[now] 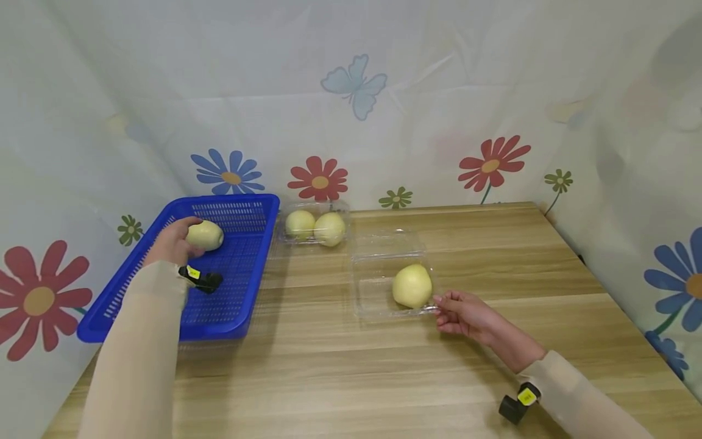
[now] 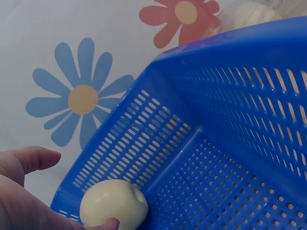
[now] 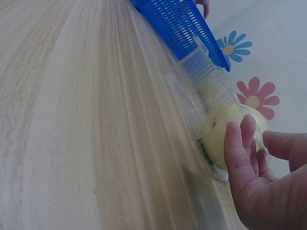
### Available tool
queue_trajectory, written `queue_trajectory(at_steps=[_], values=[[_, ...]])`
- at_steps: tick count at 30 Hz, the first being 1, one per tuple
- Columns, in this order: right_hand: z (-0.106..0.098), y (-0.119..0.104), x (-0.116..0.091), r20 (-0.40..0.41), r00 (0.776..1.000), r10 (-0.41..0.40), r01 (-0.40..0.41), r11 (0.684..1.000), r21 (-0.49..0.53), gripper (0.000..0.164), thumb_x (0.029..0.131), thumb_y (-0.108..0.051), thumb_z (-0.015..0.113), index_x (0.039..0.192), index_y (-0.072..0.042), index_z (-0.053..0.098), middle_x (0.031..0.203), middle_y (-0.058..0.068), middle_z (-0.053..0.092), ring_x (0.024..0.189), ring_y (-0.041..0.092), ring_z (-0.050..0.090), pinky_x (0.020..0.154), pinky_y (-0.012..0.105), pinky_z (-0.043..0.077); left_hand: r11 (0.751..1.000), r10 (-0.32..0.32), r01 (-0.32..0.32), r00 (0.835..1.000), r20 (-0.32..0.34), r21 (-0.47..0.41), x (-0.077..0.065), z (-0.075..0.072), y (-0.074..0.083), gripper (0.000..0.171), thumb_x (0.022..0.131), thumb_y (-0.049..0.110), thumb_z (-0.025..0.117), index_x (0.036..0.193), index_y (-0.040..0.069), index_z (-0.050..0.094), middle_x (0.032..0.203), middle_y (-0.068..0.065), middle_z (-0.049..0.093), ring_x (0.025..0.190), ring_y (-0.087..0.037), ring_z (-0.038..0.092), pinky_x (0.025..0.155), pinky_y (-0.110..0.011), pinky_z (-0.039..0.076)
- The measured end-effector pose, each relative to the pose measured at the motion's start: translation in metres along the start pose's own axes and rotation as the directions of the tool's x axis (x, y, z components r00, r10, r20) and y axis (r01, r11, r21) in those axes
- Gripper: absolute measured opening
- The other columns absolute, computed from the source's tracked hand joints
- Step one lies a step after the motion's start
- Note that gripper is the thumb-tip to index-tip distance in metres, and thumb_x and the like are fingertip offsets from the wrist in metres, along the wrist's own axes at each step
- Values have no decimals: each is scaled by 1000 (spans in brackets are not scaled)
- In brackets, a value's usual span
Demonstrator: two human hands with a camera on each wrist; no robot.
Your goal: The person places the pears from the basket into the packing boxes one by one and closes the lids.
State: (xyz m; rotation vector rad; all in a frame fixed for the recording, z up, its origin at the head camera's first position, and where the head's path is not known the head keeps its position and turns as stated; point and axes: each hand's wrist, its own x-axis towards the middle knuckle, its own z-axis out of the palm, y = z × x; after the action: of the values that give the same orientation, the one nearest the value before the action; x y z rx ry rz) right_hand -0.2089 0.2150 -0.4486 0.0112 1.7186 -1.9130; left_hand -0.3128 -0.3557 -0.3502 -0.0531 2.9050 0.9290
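A round, pale yellow pear is in the blue basket, with my left hand around its left end. In the left wrist view, one fingertip overlaps that pear, while another digit stands apart above it. My right hand pinches the near right corner of a clear plastic box. This box lies with its lid folded back and has one pear in its right half. In the right wrist view, my thumb and fingers meet at the clear rim beside the pear.
Behind, beside the basket, stands another clear box with two pears in it. Everything rests on a wooden table. A flowered cloth hangs behind the table and at both sides.
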Motion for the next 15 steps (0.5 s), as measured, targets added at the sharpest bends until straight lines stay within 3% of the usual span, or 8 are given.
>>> queue_trajectory(at_steps=[6,11,15], values=[[0,-1,0,-9,1000,6,-6,1000,-1,19,110,-17,47,92,-14,52,83,-6,69,69,0,65,71,17,61,997,30,-30,1000,2,75,3,8,-5,73,91,-6,62,156,-6,28,158,-41,25,142,-58,29,111,-70,38],[2,-2,-1,-17,1000,9,-9,1000,-3,18,109,-16,47,92,-15,52,83,-6,69,69,1,65,70,17,61,986,40,-45,999,30,162,7,14,-9,66,94,-5,59,155,-3,34,156,-41,29,144,-61,26,114,-72,34],[1,-2,0,-12,1000,3,-3,1000,0,17,109,-18,48,93,-14,52,84,-6,69,70,0,66,71,18,61,988,35,-39,999,33,150,11,18,-11,69,91,-9,58,155,-2,34,156,-40,31,143,-61,27,114,-72,33]])
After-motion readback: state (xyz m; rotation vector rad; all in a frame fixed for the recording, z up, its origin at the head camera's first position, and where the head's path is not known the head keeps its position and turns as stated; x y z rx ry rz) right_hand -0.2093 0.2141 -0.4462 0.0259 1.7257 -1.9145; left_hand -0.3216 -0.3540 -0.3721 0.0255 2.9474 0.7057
